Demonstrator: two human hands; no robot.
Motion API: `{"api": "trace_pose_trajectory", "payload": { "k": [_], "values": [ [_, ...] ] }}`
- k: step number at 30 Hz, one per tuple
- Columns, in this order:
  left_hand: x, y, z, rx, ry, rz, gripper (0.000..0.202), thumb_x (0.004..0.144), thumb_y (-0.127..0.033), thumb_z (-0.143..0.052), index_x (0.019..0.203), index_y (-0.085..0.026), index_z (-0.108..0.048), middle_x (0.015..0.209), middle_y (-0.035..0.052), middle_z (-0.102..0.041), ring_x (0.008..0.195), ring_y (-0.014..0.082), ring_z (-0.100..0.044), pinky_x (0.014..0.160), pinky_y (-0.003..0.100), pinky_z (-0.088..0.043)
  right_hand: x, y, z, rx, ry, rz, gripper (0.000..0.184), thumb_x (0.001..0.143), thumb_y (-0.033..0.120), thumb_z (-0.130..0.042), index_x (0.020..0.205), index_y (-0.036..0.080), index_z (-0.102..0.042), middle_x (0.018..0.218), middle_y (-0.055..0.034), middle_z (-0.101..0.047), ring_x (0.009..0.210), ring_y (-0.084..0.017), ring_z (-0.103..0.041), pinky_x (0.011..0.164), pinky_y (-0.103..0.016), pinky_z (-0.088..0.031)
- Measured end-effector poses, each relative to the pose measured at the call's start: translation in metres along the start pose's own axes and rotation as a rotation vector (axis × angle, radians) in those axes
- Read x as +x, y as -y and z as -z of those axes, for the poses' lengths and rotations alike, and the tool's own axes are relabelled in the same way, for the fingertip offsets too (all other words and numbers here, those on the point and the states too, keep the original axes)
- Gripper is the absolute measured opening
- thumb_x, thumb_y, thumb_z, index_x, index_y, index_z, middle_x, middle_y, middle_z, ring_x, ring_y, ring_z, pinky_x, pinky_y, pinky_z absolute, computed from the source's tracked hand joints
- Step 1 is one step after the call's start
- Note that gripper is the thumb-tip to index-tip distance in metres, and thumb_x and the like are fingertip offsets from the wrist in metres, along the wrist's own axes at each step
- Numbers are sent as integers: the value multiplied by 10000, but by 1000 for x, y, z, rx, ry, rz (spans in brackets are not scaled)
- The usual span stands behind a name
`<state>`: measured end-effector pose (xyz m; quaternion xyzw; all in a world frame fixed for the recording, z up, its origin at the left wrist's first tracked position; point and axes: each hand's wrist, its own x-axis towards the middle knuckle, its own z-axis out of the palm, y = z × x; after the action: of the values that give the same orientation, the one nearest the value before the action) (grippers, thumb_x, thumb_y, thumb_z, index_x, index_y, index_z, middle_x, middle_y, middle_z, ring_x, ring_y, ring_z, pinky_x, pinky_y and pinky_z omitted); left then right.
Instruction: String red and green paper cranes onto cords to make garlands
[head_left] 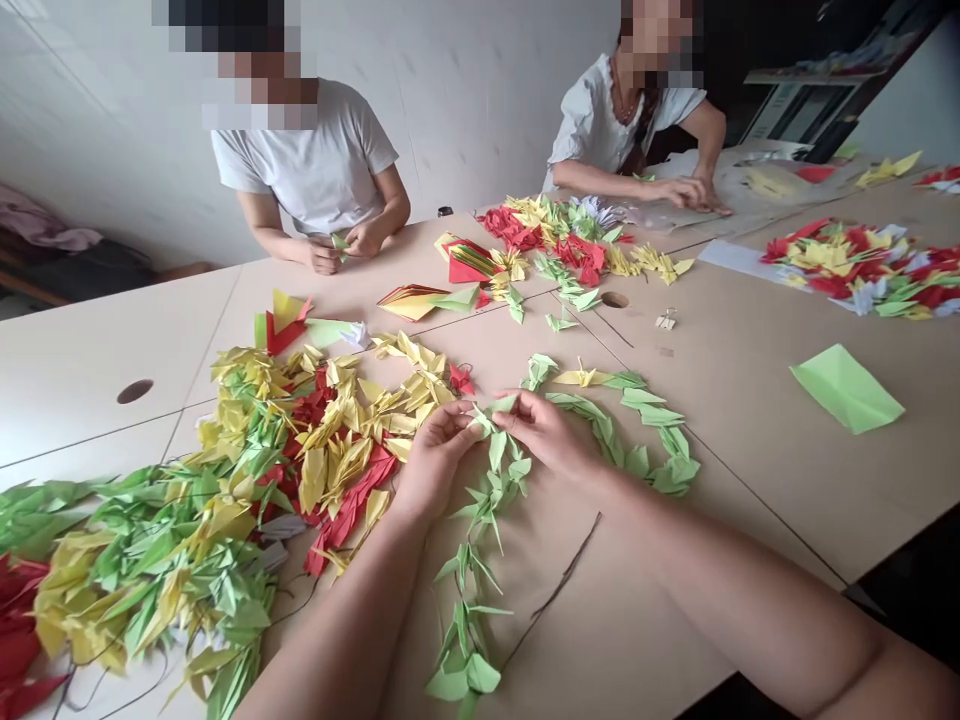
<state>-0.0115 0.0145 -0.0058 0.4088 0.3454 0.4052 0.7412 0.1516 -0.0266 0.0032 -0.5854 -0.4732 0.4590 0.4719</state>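
Both my hands meet over the middle of the table, pinching one light green folded paper crane (491, 412). My left hand (444, 440) grips its left side with thumb and fingertips. My right hand (546, 430) pinches its right side. Below my hands hangs a string of green paper cranes (469, 570), lying toward the table's near edge. A dark thread end (566, 568) trails beside it. To the right of my right hand curves another green crane string (664, 425), with a yellow crane (583, 375) at its top.
A large heap of yellow, green and red crane strings (225, 520) covers the left side. Folded paper stacks (412, 302) and a mixed pile (555, 235) lie farther back. A green paper sheet (847, 390) and a binder clip (666, 320) are right. Two people (307, 150) work across the table (765, 420).
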Motion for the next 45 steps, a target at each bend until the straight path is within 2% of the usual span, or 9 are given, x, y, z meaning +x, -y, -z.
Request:
{"api": "trace_pose_trajectory", "payload": {
  "k": [3, 6, 8, 15, 24, 29, 37, 41, 45],
  "values": [
    [-2, -1, 0, -8, 26, 43, 314, 698, -232, -815, 980, -202, -681, 757, -36, -635, 686, 82, -593, 703, 202, -503, 2, -4, 4, 29, 81, -37, 293, 839, 481, -633, 817, 188, -648, 683, 22, -587, 600, -111, -508, 542, -227, -396],
    [-3, -1, 1, -22, 77, 60, 273, 700, -228, -815, 947, -199, -702, 777, -16, -650, 722, 97, -608, 734, 217, -500, 3, -5, 8, 110, 119, -79, 334, 781, 497, -700, 701, 187, -605, 598, 49, -517, 540, -89, -448, 504, -217, -353],
    [-3, -3, 0, -38, 90, 65, 240, 695, -247, -819, 903, -191, -713, 790, 0, -666, 738, 114, -619, 742, 235, -506, 2, -3, 9, 208, 170, -122, 345, 744, 491, -734, 690, 181, -593, 597, 50, -525, 525, -79, -450, 491, -212, -348],
    [-7, -10, -1, -41, 91, 78, 248, 671, -336, -839, 828, -167, -749, 568, -28, -563, 521, 63, -470, 506, 175, -373, -2, 6, 9, 326, 287, -310, 328, 665, 409, -784, 655, 171, -559, 500, 70, -507, 431, -55, -451, 404, -178, -300],
    [-10, -9, 0, -14, 203, 110, 215, 711, -290, -817, 897, -198, -760, 637, -22, -568, 545, 59, -453, 521, 171, -371, 2, 2, 16, 405, 399, -431, 332, 633, 363, -794, 610, 172, -523, 446, 73, -524, 345, -33, -410, 309, -149, -208],
    [-12, -9, 0, 42, 245, 94, 192, 737, -296, -788, 895, -194, -748, 652, -17, -577, 542, 64, -449, 533, 189, -376, 2, 0, 17, 437, 484, -478, 312, 616, 336, -807, 641, 162, -549, 442, 72, -540, 337, -31, -417, 301, -133, -230],
    [-13, -10, -1, 67, 238, 131, 207, 708, -297, -806, 861, -187, -720, 635, -28, -548, 524, 65, -477, 515, 183, -388, 3, 0, 16, 465, 512, -493, 318, 616, 315, -811, 628, 169, -530, 437, 79, -528, 329, -25, -412, 292, -123, -244],
    [-13, -9, 0, 77, 268, 78, 249, 720, -266, -789, 950, -216, -708, 619, -47, -525, 502, 63, -469, 511, 182, -402, 2, 1, 16, 481, 510, -498, 298, 620, 281, -800, 609, 170, -524, 429, 76, -518, 339, -26, -406, 305, -129, -262],
    [-12, -5, 2, 80, 258, 24, 184, 725, -277, -789, 864, -194, -702, 631, -34, -535, 518, 64, -463, 519, 184, -405, 2, 3, 15, 460, 507, -500, 292, 596, 291, -805, 621, 168, -542, 434, 78, -512, 344, -25, -385, 303, -132, -245]
  ]
}}
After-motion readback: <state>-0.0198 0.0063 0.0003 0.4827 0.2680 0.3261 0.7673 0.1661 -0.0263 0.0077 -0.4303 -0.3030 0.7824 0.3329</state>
